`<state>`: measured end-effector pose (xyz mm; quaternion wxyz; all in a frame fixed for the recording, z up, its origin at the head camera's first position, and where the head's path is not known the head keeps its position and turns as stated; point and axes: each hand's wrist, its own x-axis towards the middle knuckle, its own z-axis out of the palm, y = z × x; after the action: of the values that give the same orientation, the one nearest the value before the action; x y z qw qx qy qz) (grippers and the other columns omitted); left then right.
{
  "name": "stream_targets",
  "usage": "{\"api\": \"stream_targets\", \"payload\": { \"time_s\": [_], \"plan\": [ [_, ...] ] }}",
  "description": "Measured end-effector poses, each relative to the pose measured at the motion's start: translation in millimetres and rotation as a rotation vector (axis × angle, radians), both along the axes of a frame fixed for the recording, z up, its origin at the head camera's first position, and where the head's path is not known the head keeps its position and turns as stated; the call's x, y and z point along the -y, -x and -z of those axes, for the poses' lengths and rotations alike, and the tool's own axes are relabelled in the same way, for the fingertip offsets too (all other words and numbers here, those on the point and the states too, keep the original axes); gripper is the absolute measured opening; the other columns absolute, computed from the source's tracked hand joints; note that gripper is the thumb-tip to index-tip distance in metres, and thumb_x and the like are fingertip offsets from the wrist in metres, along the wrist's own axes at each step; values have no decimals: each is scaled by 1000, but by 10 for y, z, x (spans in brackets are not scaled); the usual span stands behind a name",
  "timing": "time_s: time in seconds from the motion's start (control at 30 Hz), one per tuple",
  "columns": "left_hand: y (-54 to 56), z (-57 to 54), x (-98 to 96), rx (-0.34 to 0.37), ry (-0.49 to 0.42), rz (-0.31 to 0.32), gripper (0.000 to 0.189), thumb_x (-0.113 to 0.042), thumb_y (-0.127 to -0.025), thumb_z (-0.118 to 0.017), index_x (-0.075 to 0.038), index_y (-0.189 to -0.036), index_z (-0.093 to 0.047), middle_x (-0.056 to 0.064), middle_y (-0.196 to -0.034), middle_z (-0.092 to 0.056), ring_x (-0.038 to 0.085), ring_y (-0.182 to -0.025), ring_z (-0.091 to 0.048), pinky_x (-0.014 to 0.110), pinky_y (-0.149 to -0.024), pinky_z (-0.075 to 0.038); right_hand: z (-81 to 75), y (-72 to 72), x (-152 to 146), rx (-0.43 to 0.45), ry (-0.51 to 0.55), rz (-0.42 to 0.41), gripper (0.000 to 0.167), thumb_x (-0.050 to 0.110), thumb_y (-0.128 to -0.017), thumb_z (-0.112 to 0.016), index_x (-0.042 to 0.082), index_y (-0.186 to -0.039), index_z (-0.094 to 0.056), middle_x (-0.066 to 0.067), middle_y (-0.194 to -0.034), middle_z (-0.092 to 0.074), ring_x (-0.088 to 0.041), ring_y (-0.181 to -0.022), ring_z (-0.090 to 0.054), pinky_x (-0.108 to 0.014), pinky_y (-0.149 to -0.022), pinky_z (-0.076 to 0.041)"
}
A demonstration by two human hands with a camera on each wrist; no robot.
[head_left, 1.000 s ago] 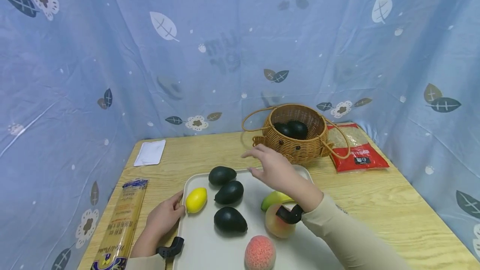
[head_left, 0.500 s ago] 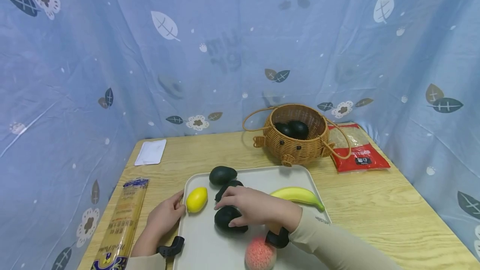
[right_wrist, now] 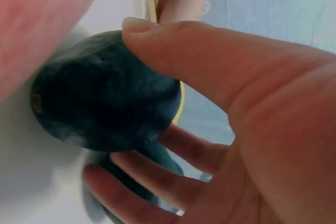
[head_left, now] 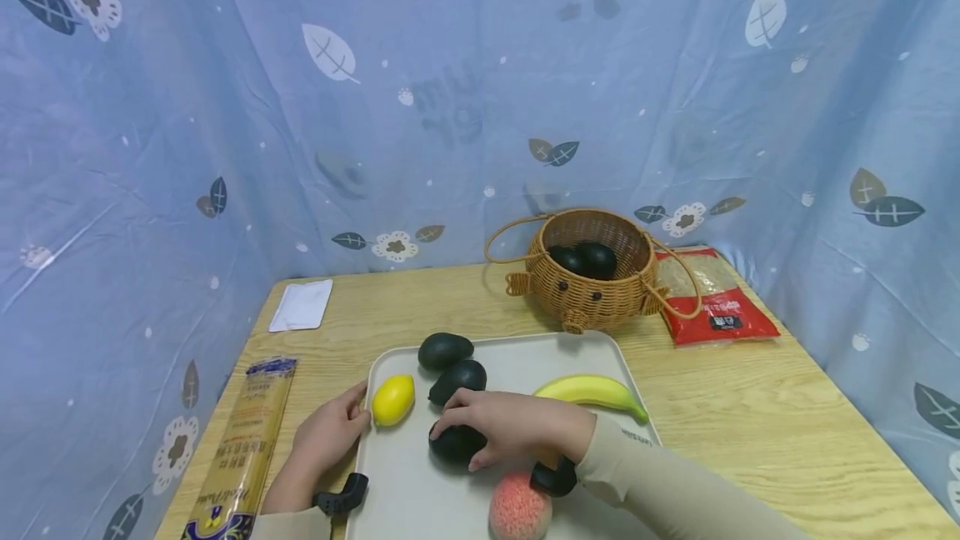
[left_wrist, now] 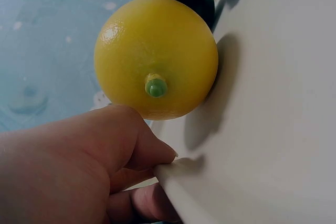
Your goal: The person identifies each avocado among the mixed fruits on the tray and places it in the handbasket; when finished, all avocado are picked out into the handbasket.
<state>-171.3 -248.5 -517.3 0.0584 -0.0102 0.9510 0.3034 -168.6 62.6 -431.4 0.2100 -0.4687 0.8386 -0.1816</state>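
My left hand (head_left: 330, 436) pinches the left rim of a pale tray (head_left: 401, 494), beside a yellow lemon (head_left: 393, 400); the left wrist view shows the thumb at the tray's edge (left_wrist: 176, 192). My right hand (head_left: 517, 423) is around a dark green avocado (head_left: 452, 447) on the tray. In the right wrist view the thumb lies on one side of that avocado (right_wrist: 105, 93), with fingers on its opposite side. Just beyond, two other avocados, a nearer one (head_left: 459, 382) and a farther one (head_left: 445, 351), lie on the tray.
A banana (head_left: 596, 392) and a pink peach (head_left: 520, 508) share the tray. Behind it stands a wicker basket (head_left: 585, 302) holding avocados. A red bag (head_left: 720, 315) lies at right, a spaghetti packet (head_left: 243, 440) at left, and a white packet (head_left: 301, 305) at back left.
My right hand has come from near the basket, back and leftward, down to the nearest avocado, and its fingers have closed around it. My left hand stays at the tray rim.
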Motion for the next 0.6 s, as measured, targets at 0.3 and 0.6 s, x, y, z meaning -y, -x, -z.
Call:
{"api": "stream_targets", "payload": {
  "time_s": [0.3, 0.6],
  "plan": [
    [3, 14, -5, 10, -5, -11, 61, -20, -94, -61, -3, -152, -54, -1, -70, -49, 18, -58, -42, 31, -55, -27, 102, 21, -38, 48, 1, -13, 58, 15, -89, -84, 28, -138, -55, 4, -133, -53, -5, -104, -59, -23, -97, -47],
    [-2, -13, -36, 9, -15, -7, 61, -19, -93, -61, -2, -151, -55, 0, -69, -48, 18, -58, -41, 31, -55, -26, 94, 6, -108, -19, 16, -51, 55, 20, -93, -80, 31, -142, -60, -1, -146, -47, -8, -106, -62, -22, -94, -48]
  ]
}}
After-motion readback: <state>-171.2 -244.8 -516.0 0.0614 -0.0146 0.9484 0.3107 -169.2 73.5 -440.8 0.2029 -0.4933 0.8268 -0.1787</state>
